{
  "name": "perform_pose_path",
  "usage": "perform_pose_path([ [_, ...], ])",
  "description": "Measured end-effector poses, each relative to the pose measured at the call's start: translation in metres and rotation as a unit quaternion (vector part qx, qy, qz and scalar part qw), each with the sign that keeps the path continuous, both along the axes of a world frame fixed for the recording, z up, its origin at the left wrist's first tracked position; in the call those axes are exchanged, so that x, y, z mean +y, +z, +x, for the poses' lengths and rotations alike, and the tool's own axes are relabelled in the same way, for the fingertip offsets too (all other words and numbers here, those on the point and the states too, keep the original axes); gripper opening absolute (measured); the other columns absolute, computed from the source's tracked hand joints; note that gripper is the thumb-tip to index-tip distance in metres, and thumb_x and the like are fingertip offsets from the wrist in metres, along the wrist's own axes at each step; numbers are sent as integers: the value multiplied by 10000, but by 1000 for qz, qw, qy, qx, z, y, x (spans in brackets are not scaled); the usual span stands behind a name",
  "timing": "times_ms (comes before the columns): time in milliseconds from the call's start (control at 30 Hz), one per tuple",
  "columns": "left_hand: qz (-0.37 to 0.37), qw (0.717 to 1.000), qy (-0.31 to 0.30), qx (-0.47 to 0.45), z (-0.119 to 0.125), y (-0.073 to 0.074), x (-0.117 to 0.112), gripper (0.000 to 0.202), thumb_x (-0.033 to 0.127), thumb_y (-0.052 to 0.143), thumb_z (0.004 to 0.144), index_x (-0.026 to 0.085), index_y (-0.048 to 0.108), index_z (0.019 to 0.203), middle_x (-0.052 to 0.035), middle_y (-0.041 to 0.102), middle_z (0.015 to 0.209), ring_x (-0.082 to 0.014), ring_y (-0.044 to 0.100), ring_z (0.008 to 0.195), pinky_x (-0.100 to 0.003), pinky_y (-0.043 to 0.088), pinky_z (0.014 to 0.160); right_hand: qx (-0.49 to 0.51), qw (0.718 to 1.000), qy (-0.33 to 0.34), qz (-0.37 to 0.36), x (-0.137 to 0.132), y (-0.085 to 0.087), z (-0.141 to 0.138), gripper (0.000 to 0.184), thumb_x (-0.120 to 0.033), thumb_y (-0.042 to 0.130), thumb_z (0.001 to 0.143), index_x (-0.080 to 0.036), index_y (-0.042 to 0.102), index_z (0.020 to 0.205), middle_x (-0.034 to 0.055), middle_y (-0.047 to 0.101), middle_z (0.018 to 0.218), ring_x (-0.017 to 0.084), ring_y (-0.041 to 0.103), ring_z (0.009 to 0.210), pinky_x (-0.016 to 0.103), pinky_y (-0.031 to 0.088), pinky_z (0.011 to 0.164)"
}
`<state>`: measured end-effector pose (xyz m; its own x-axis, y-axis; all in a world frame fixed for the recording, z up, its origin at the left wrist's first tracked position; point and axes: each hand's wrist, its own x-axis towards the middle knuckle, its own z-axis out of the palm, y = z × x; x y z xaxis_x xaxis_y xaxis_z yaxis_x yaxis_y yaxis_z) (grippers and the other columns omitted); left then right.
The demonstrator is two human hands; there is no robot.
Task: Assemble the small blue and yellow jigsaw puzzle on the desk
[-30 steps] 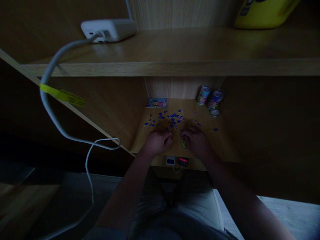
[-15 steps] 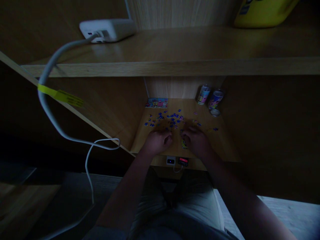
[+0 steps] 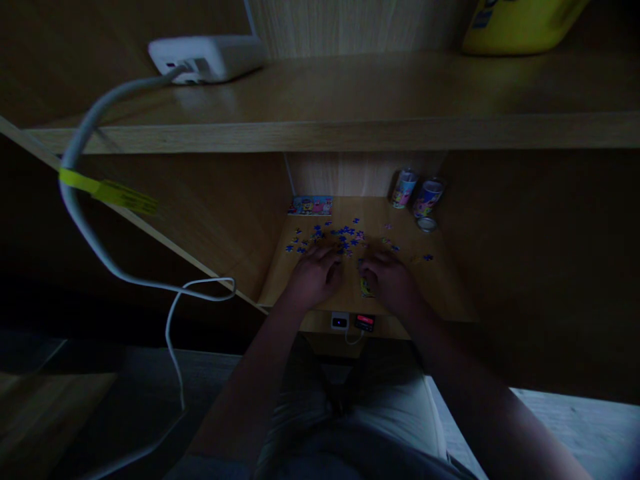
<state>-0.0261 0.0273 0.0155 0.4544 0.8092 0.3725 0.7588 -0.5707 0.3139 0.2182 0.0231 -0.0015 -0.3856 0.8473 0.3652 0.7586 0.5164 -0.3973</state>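
Observation:
Small jigsaw puzzle pieces [image 3: 345,233], mostly blue side up, lie scattered over the lower wooden shelf. My left hand [image 3: 315,273] is at the near edge of this scatter, its fingers reaching forward and bent down, thumb apart from them; no held piece shows. My right hand [image 3: 393,280] has its thumb and fingers closed at the top of a small joined puzzle section [image 3: 366,288], yellow-green and dark. Those fingers hide part of the section. A colourful cartoon picture card [image 3: 311,205] lies at the back left.
Two printed cans [image 3: 404,189] [image 3: 429,197] stand at the back right, a round metal lid [image 3: 427,225] before them. Above is an upper shelf [image 3: 350,137] with a white power brick [image 3: 210,59] and a yellow container [image 3: 523,27]. A white cable [image 3: 107,257] hangs left. Two small devices [image 3: 340,321] [image 3: 365,323] sit at the front edge.
My left hand has moved forward to the loose pieces, and its fingers have reached out from a more curled shape. My right hand stays at the joined section. The view has shifted slightly.

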Motion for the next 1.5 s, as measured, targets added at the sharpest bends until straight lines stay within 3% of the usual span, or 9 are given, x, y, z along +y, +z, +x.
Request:
perform_pose_path([
  [167,0,1000,-14,0,3,-1,1,391,273,654,1041,244,696,1429,-91,686,1534,-301,590,1456,-554,407,1319,0,1000,-5,5,0,-1,0,228,-88,608,974,-243,761,905,59,713,959,238,651,960,361,508,928],
  [300,-5,1000,-5,6,3,-4,3,362,319,642,1066,231,720,1408,-94,703,1508,-303,582,1472,-536,409,1324,2,1000,3,8,0,-1,0,227,-86,611,973,-243,766,919,61,713,963,239,648,958,368,508,956],
  [567,-2,999,41,10,3,-4,3,262,311,616,1074,202,767,1259,-125,764,1314,-314,663,1332,-527,468,1265,1,1000,-3,4,0,1,-1,226,-89,608,980,-234,774,930,65,728,969,246,649,970,375,508,967],
  [833,-3,999,-21,27,2,-5,4,529,425,618,1095,225,588,1584,-114,577,1671,-301,438,1620,-536,320,1377,-6,1000,-11,7,-1,3,-2,224,-83,619,966,-232,775,908,66,720,962,236,642,942,362,509,937],
  [1167,3,999,25,26,1,-11,7,489,457,635,1076,181,666,1479,-149,664,1548,-350,532,1530,-537,397,1328,-11,1000,-9,12,0,-2,0,202,-128,618,1001,-236,772,928,63,697,946,243,641,943,364,504,913],
  [1367,-9,999,26,23,1,-12,8,508,460,626,1076,183,645,1502,-164,628,1595,-361,500,1561,-559,388,1328,-2,1000,0,2,0,-2,0,212,-111,604,994,-235,763,927,67,717,983,246,649,982,369,506,930],
  [1500,-9,998,67,15,2,-11,9,547,466,619,1072,158,621,1524,-193,597,1624,-371,513,1542,-565,377,1324,-2,1000,-2,6,0,0,0,219,-101,601,989,-231,762,918,64,709,962,242,646,954,366,504,910],
])
